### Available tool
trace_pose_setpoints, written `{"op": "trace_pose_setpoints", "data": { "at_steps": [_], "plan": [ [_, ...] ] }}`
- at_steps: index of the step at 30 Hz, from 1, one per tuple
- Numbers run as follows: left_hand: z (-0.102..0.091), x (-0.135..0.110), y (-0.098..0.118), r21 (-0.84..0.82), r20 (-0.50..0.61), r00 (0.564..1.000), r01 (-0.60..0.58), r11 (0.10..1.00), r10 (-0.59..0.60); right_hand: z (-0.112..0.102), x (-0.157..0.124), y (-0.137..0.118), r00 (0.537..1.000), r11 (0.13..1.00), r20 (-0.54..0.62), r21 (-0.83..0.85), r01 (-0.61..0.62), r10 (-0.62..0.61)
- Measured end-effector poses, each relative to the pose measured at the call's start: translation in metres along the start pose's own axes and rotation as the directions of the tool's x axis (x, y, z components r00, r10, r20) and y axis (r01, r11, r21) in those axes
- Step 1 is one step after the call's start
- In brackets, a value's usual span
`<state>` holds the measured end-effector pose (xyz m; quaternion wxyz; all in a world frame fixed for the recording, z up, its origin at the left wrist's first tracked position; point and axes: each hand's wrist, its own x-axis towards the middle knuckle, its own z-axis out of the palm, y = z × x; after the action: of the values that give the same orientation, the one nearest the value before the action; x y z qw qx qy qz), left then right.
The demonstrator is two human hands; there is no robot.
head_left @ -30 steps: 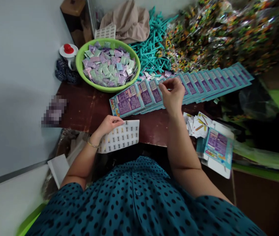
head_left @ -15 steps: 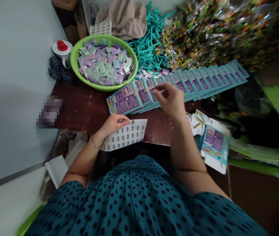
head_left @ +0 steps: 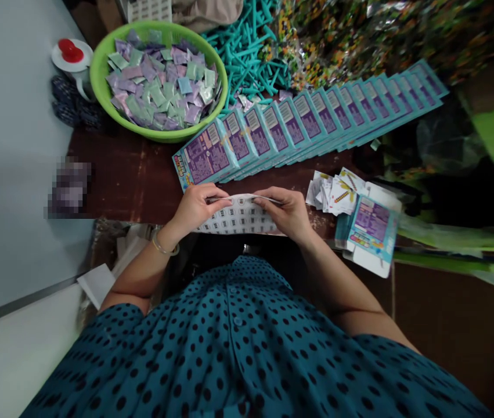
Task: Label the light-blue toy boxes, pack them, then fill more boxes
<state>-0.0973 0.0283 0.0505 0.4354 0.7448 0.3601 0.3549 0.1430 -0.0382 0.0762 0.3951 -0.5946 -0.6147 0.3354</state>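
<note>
A white sheet of round stickers with dark print [head_left: 241, 216] hangs at the table's front edge, its top edge bowed upward. My left hand [head_left: 198, 206] pinches that edge on the left between thumb and fingers. On the right, my right hand [head_left: 285, 210] is closed on the same edge. Just beyond the sheet lies a long overlapping row of blue and purple printed boxes [head_left: 278, 130], fanned from near left to far right. The nearest box lies fully exposed, with its printed back upward.
A green basket [head_left: 159, 138] full of small sachets stands at the back left, beside a lidded cup [head_left: 72, 58]. Teal plastic sticks [head_left: 249, 55] and bagged colourful pieces [head_left: 360, 43] are heaped behind. Loose cards [head_left: 338, 191] and an open box [head_left: 371, 226] lie at right.
My right hand has come down from above the box row to the sticker sheet and now grips it. The sheet's top edge has become bowed. The view has shifted slightly.
</note>
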Motion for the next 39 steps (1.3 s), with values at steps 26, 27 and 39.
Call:
{"op": "trace_pose_setpoints", "data": {
  "at_steps": [26,27,39],
  "plan": [
    [0.05,0.004,0.014,0.013,0.003,1.0,0.001,1.0,-0.001,-0.059,-0.025,0.007,0.967,0.964,0.011,-0.075,0.255,-0.255],
    [0.052,0.003,0.016,0.029,0.008,0.999,-0.039,0.999,0.039,-0.055,-0.024,0.008,0.975,0.972,0.044,-0.076,0.222,-0.22],
    [0.063,0.003,0.027,0.013,0.097,0.994,-0.045,0.999,0.044,-0.025,-0.029,0.035,0.978,0.981,-0.083,0.006,0.195,-0.194]
  ]
}}
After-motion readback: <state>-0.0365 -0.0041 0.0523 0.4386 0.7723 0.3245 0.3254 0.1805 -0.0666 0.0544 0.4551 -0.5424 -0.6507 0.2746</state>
